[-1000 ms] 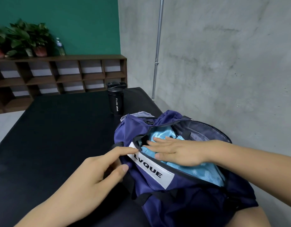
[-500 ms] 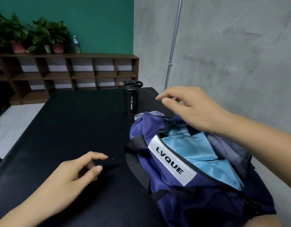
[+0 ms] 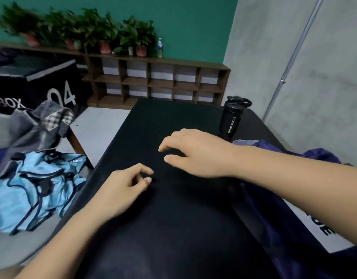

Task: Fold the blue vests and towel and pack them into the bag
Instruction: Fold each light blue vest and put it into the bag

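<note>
Vests, handling: the blue vests [image 3: 36, 188] look thin, light, limp and slick, so they are likely to slip and fall open. Best pinched one at a time at a shoulder strap or the piped hem.
Vests, look: shiny pale blue with dark piping, crumpled in one heap; I cannot tell how many.
Vests, place: at 8 o'clock, off the surface [image 3: 173, 228], on a grey seat, well apart from the bag.
Grey cloth [image 3: 43, 125]: at 10 o'clock above the heap, striped and checked; possibly the towel.
Left hand [image 3: 121, 190]: over the surface, fingers loosely curled, holding nothing.
Right hand [image 3: 199, 154]: at 12 o'clock from the left hand, fingers relaxed, empty.
Bag [image 3: 284, 208]: navy, at 4 o'clock, partly under the right forearm.
Sport bottle [image 3: 232, 119]: black, upright, at 1 o'clock.
</note>
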Demonstrator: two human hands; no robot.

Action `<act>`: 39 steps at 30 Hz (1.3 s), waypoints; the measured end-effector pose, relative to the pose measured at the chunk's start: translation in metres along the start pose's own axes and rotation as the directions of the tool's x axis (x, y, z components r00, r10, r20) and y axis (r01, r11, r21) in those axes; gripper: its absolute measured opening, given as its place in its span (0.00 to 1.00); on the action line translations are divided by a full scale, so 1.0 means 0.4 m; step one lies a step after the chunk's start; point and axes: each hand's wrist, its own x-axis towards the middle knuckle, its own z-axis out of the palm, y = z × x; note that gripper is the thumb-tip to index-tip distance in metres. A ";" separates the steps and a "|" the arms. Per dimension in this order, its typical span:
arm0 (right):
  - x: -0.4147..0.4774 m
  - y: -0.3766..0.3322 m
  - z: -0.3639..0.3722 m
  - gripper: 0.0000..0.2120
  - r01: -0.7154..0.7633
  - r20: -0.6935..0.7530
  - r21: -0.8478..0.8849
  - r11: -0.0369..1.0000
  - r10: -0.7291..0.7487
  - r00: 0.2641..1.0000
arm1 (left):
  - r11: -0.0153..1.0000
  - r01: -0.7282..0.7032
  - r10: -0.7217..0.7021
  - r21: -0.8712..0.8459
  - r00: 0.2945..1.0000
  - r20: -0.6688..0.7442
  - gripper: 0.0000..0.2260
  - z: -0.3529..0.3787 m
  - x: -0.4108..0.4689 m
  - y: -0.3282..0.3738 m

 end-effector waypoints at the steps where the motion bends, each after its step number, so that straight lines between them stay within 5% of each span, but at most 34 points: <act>1: 0.035 -0.015 0.020 0.16 0.016 0.018 -0.007 1.000 -0.016 1.000 | 1.000 0.004 -0.004 0.024 1.000 -0.026 0.04 -0.019 0.001 -0.015; 14: 0.429 -0.216 0.241 0.13 0.127 0.123 0.062 0.990 -0.134 0.983 | 0.968 0.250 -0.247 -0.028 0.922 -0.299 0.02 -0.255 -0.002 -0.198; 28: 0.856 -0.413 0.511 0.16 0.008 0.177 0.043 0.999 -0.016 0.984 | 0.824 0.405 -0.564 -0.396 0.650 -0.509 0.07 -0.414 -0.049 -0.357; 32: 0.916 -0.458 0.580 0.19 -0.032 0.152 0.059 0.998 0.023 0.988 | 0.805 0.395 -0.587 -0.442 0.632 -0.506 0.07 -0.423 -0.056 -0.374; 39: 0.931 -0.468 0.610 0.10 -0.050 0.133 0.156 0.986 0.029 0.991 | 0.808 0.401 -0.586 -0.431 0.628 -0.513 0.07 -0.428 -0.053 -0.374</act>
